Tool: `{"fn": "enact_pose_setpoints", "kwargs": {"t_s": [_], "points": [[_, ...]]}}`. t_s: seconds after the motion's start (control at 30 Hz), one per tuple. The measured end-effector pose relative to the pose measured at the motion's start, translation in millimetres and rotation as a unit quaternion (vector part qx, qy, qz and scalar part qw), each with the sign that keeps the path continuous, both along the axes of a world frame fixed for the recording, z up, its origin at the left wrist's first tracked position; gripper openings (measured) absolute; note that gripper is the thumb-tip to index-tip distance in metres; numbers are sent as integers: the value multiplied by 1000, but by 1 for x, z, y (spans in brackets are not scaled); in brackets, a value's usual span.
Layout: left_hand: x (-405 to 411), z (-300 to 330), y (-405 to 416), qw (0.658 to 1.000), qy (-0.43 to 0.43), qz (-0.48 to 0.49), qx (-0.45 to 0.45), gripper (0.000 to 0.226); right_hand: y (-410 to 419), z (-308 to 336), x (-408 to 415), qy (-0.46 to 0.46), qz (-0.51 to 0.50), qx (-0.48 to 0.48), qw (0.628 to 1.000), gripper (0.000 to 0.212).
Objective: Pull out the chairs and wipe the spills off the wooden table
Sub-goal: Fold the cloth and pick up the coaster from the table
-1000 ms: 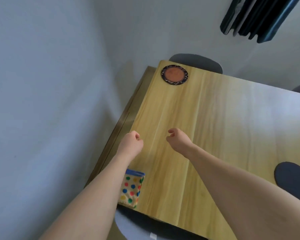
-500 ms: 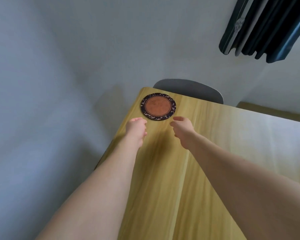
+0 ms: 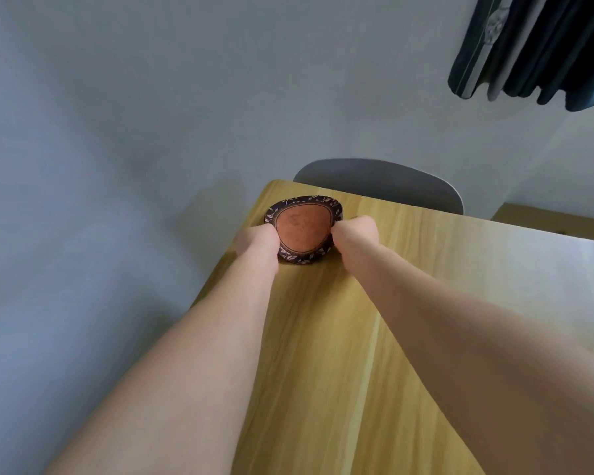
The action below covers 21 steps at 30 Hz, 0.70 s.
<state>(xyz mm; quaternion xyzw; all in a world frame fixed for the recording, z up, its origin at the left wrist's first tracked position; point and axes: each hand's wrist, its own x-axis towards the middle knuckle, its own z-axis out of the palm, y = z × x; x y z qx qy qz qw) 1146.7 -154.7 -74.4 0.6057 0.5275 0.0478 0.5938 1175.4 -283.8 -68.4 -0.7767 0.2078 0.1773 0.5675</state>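
Observation:
A round mat (image 3: 302, 231), orange in the middle with a dark leaf-patterned border, lies at the far left corner of the wooden table (image 3: 408, 303). My left hand (image 3: 256, 238) grips its left edge and my right hand (image 3: 355, 234) grips its right edge. The mat is bent and lifted between them. A grey chair (image 3: 384, 181) stands pushed in behind the far edge of the table, only its backrest showing. No spill is visible on the wood in this view.
A pale wall runs close along the table's left side and behind the chair. Dark clothes (image 3: 535, 46) hang at the top right. A low wooden surface (image 3: 556, 221) shows at the right beyond the table.
Both hands have reached forward across the table to the far corner and closed on the mat's two sides, bending it up. The view has moved forward; the dotted cup is out of sight.

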Motion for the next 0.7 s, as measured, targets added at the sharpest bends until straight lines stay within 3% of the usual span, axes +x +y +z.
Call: {"fn": "enact_pose_setpoints", "kwargs": {"t_s": [0.13,0.3,0.43,0.7], "points": [[-17,-3,-7,995,17,-61,74,35,-10,2,-15,-28,29,-81,996,30],[-48,20,-27,988,19,-104,108,19,-38,14,-44,-20,20,-87,996,31],[-91,44,-47,985,0,-143,101,10,-68,35,-83,-18,16,-75,997,33],[-203,104,-99,968,-30,-240,63,15,-136,85,-210,-13,-32,-60,998,22]]}}
